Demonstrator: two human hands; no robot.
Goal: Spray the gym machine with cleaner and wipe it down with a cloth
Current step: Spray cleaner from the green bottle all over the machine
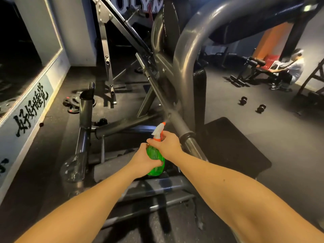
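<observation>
Both hands grip the spray bottle: left hand low, right hand high

The bottle is glossy, translucent green plastic. Beside the bottle, the machine is smooth grey-painted metal with a bare polished bar. The floor looks matt.

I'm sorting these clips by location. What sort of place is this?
Most likely a gym's free-weights area: a large steel-framed machine, weight plates and dumbbells lying on the dark floor, and a padded bench at the back. The left hand and right hand grip a spray bottle.
</observation>
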